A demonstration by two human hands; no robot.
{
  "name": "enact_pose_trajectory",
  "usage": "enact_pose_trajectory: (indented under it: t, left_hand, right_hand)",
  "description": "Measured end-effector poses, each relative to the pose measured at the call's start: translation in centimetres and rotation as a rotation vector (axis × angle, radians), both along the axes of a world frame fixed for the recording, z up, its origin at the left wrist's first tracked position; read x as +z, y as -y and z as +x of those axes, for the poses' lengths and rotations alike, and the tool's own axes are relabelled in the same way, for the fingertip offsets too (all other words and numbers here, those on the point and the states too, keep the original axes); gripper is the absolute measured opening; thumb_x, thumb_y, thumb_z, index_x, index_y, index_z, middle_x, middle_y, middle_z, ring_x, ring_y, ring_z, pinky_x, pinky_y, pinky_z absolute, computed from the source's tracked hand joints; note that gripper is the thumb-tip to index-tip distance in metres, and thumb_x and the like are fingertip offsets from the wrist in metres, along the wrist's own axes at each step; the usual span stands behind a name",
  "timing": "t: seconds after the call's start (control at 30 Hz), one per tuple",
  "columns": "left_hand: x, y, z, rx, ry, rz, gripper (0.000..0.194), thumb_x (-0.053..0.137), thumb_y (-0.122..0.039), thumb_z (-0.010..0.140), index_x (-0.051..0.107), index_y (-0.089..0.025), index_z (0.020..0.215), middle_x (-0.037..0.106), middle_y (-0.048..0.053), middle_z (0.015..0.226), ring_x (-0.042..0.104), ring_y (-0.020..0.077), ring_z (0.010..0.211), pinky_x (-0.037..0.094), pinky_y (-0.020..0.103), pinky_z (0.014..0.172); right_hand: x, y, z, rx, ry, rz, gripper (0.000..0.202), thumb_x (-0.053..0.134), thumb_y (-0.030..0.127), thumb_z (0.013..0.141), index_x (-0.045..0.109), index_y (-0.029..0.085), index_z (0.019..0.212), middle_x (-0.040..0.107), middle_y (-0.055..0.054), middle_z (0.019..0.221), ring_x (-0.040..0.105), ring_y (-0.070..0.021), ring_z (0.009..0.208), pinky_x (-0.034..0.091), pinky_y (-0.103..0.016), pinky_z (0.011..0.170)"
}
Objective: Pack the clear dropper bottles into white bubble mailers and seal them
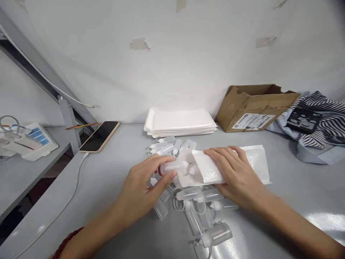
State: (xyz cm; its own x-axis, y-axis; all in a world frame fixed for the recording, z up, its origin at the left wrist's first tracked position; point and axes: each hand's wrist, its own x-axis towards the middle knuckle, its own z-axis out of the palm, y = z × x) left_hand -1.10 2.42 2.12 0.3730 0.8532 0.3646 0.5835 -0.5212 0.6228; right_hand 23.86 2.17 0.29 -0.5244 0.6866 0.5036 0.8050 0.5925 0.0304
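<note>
My left hand pinches a clear needle-tip squeeze bottle between thumb and fingers, its tip pointing right into the mouth of a white padded envelope. Another white cap with a needle shows inside that mouth. My right hand is closed around the envelope from above, fingers over its top and thumb below. Several more squeeze bottles with white caps and looped ties lie loose under and in front of my hands. Behind my left hand is a further cluster of small bottles.
A stack of white padded envelopes lies against the wall. An open cardboard box stands at the back right, beside striped cloth with a dark object on it. A phone with a white cable lies at the left.
</note>
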Motion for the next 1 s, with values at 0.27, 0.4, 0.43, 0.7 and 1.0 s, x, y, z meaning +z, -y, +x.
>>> enact_pose_trajectory:
  t: [0.27, 0.4, 0.43, 0.7, 1.0]
  left_hand:
    - [-1.0, 0.3, 0.5, -0.269, 0.007, 0.263, 0.038, 0.045, -0.010, 0.093, 0.046, -0.012, 0.131, 0.053, 0.006, 0.088, 0.047, 0.0155, 0.081, 0.046, 0.028, 0.071]
    - [-2.0, 1.0, 1.4, -0.299, 0.058, 0.339, 0.036, 0.051, -0.001, 0.088, 0.053, -0.014, 0.120, 0.058, 0.006, 0.089, 0.047, 0.0160, 0.079, 0.045, 0.031, 0.070]
    - [-2.2, 1.1, 1.6, -0.294, 0.062, 0.352, 0.034, 0.053, 0.000, 0.086, 0.055, -0.014, 0.117, 0.060, 0.006, 0.087, 0.048, 0.0157, 0.078, 0.045, 0.031, 0.069]
    - [-1.9, 1.1, 1.8, 0.002, 0.111, 0.285, 0.010, 0.061, -0.007, 0.084, 0.058, -0.017, 0.080, 0.057, 0.000, 0.072, 0.048, 0.0142, 0.071, 0.043, 0.028, 0.063]
    - [-1.4, 0.8, 1.8, 0.058, 0.104, 0.131, 0.016, 0.057, -0.014, 0.087, 0.056, -0.018, 0.071, 0.057, -0.001, 0.067, 0.049, 0.0138, 0.069, 0.043, 0.027, 0.061]
  right_hand:
    - [0.1, 0.3, -0.3, 0.046, -0.020, 0.018, 0.047, 0.046, 0.002, 0.071, 0.047, 0.006, 0.118, 0.061, -0.017, 0.106, 0.054, -0.0278, 0.097, 0.036, -0.047, 0.086]
    - [0.1, 0.4, -0.6, 0.085, -0.027, 0.026, 0.048, 0.046, 0.000, 0.070, 0.048, 0.004, 0.118, 0.060, -0.018, 0.105, 0.052, -0.0281, 0.096, 0.039, -0.046, 0.083]
    - [0.1, 0.4, -0.6, 0.090, -0.026, 0.030, 0.049, 0.045, -0.001, 0.069, 0.048, 0.004, 0.117, 0.060, -0.018, 0.104, 0.051, -0.0281, 0.096, 0.039, -0.045, 0.083]
    - [0.0, 0.1, -0.4, 0.102, -0.053, 0.021, 0.053, 0.043, 0.000, 0.066, 0.046, 0.009, 0.118, 0.059, -0.016, 0.103, 0.051, -0.0277, 0.094, 0.040, -0.043, 0.080]
    - [0.1, 0.2, -0.4, 0.157, -0.137, 0.005, 0.044, 0.045, 0.006, 0.075, 0.044, 0.010, 0.119, 0.059, -0.015, 0.103, 0.052, -0.0265, 0.093, 0.041, -0.043, 0.079]
